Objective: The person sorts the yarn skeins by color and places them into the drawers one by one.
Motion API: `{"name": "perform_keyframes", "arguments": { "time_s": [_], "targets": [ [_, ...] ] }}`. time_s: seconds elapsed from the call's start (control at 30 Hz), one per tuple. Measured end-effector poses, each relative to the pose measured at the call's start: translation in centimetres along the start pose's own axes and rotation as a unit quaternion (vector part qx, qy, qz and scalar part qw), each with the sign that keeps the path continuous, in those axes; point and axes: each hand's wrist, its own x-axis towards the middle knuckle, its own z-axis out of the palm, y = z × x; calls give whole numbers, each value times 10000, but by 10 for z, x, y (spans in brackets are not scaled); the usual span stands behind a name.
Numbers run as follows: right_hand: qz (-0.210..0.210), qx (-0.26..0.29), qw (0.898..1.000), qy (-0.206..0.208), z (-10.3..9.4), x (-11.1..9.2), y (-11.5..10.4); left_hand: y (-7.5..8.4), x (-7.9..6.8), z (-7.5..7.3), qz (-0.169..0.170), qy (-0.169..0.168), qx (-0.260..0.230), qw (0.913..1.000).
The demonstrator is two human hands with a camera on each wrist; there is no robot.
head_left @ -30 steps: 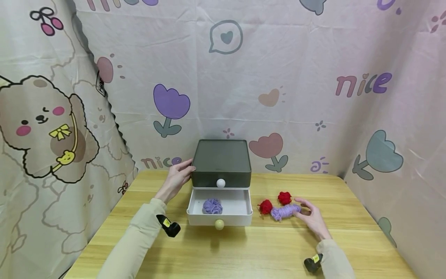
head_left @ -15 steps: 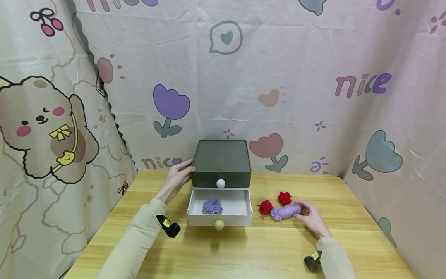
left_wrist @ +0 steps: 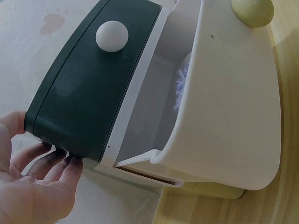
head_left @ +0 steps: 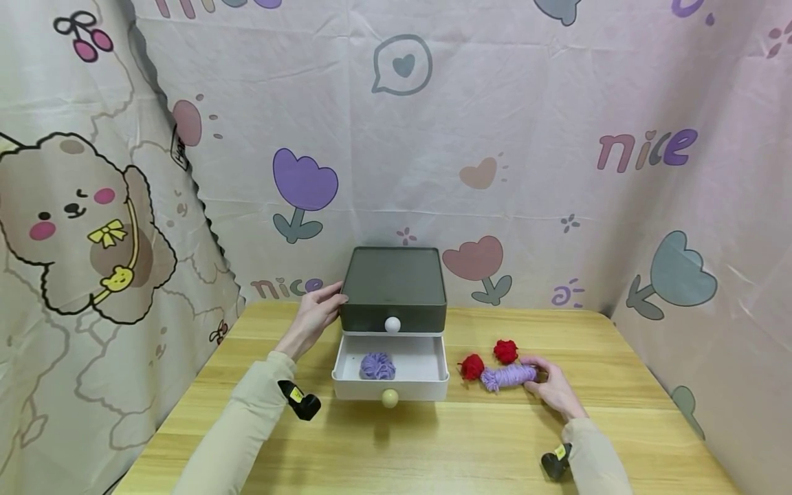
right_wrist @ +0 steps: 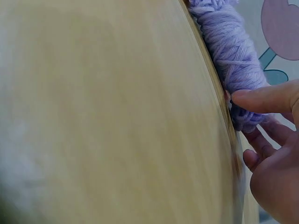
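Note:
My left hand rests against the left side of a small dark-green and white drawer box. In the left wrist view its fingers touch the box's side wall, with the thumb near the top edge. The lower white drawer is pulled out, with a lilac yarn ball inside. To the right of the box, my right hand pinches the right end of a long lilac yarn skein. Its thumb lies on the strands, the other fingers partly hidden behind.
Two red yarn balls lie by the skein: one at its left end, another behind it. The upper drawer, with its white knob, is closed. A printed curtain hangs behind the wooden table.
My right hand's fingers have drawn in closer around the end of the lilac yarn skein, which has shifted very slightly right. The left hand and drawer box stay put.

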Motion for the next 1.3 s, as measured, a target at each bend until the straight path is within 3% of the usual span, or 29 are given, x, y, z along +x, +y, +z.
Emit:
{"name": "perform_keyframes", "arguments": {
  "time_s": [0.23,0.5,0.8,1.3],
  "targets": [
    [-305,-165,9994,-15,-1,-2,2,0,-1,0,44,-14,48,10000],
    [-16,-212,9998,68,-2,-7,-5,1,-1,0,27,3,33,10000],
    [-255,137,9996,59,-3,-11,-6,1,-1,1,15,18,40,10000],
    [-126,586,9982,25,-14,-18,-12,1,-1,1,-1,34,25,10000]
  ]
}}
